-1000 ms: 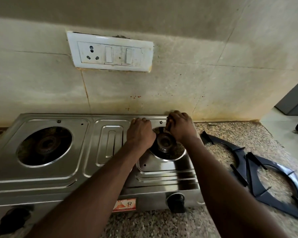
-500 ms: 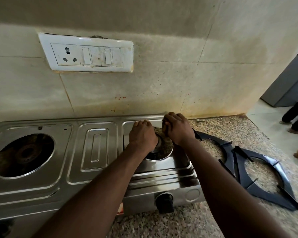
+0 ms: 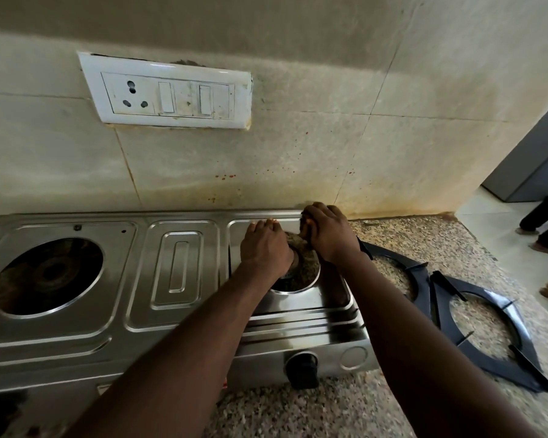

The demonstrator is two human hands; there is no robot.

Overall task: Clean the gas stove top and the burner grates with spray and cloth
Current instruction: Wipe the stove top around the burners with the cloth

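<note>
The steel gas stove top (image 3: 178, 270) lies along the wall with both grates off. My left hand (image 3: 264, 248) and my right hand (image 3: 329, 235) meet over the right burner (image 3: 301, 270). Each hand curls its fingers round the burner's brownish head, the left from the near left side and the right from the far side. The head sits raised and tilted in its round well. Speckled surface shows under it. The left burner (image 3: 49, 275) is bare and dark. Two black grates (image 3: 396, 254) (image 3: 500, 369) lie flat on the granite counter to the right of the stove.
A black knob (image 3: 301, 368) sticks out of the stove's front under my arms. A white switchboard (image 3: 168, 93) hangs on the stained tile wall. The counter ends at the right, where a person's legs (image 3: 544, 222) stand on the floor. No spray bottle or cloth is in view.
The right burner head has come up out of its well between my hands and now sits tilted. My hands have stayed at the burner while my view shifted.
</note>
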